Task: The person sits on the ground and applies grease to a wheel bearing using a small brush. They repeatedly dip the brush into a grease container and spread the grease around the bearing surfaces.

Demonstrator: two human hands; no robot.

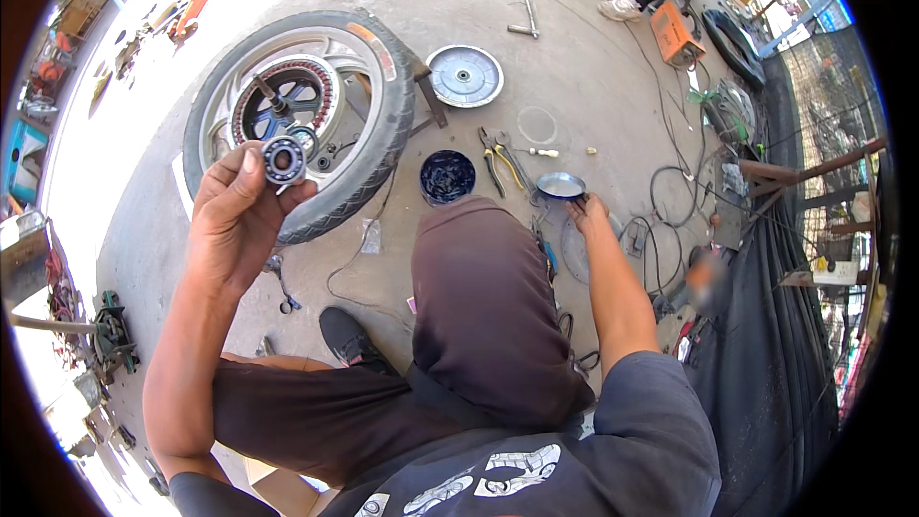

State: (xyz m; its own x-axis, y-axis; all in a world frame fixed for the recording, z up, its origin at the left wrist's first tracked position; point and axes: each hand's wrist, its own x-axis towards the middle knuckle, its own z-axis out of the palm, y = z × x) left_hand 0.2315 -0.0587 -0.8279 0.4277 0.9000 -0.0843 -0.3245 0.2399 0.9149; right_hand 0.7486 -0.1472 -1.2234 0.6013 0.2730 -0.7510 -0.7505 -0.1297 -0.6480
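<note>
Raised in front of the wheel, my left hand (235,201) pinches a ball bearing (284,160) between thumb and fingers, its ring of balls facing me. My right hand (591,214) grips the rim of a shallow round lid (561,186), low over the floor at the right. An open tub of dark grease (447,178) stands on the floor beyond my knee. Behind the bearing lies a spoked wheel with its tyre (388,124), its hub open to show a ring of copper windings (330,101) and an axle.
A round metal hub cover (465,76) lies beyond the wheel, near a hammer (529,19). Pliers (495,165) with yellow handles and a small screwdriver (544,152) lie by the tub. An orange box-shaped machine (677,35), cables (670,191) and a seated person's shoe (620,9) are at right.
</note>
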